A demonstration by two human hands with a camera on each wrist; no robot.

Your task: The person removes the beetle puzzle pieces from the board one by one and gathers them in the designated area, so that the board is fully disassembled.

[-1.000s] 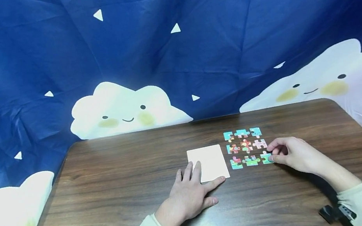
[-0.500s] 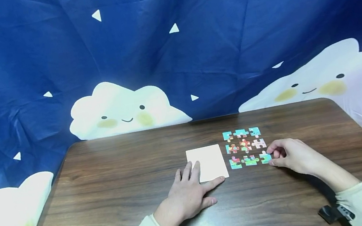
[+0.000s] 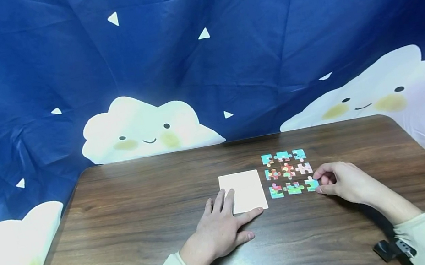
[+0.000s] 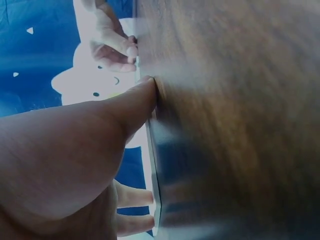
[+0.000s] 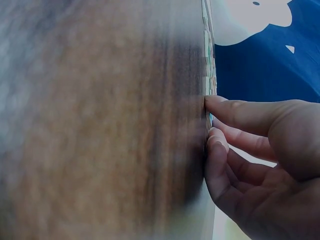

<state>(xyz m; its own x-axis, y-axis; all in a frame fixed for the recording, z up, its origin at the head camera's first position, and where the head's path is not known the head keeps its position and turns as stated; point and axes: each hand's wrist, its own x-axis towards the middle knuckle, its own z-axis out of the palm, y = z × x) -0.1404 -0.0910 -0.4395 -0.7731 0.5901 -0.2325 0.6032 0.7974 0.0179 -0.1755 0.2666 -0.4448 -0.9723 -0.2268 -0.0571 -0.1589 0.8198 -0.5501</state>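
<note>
Spread flat, my left hand (image 3: 220,231) rests on the near left part of a square white board (image 3: 248,189), its index finger along the near edge. The fingertips show against the board's thin edge in the left wrist view. To the right lie jigsaw puzzle pieces (image 3: 287,170) in three rows with small gaps between them. My right hand (image 3: 347,183) pinches the corner jigsaw piece (image 3: 311,185) of the nearest row by its right side. In the right wrist view, thumb and fingers (image 5: 225,106) meet low at the tabletop, hiding most of that piece.
Both hands work on a dark wood-grain table (image 3: 131,201). Its far edge meets a blue curtain (image 3: 167,56) printed with smiling clouds and small white triangles. Black straps with small devices (image 3: 394,249) sit at the wrists, by pale sleeves.
The view shifts very slightly. The right hand stays at the corner jigsaw piece with hardly any movement, and the left hand stays on the white board.
</note>
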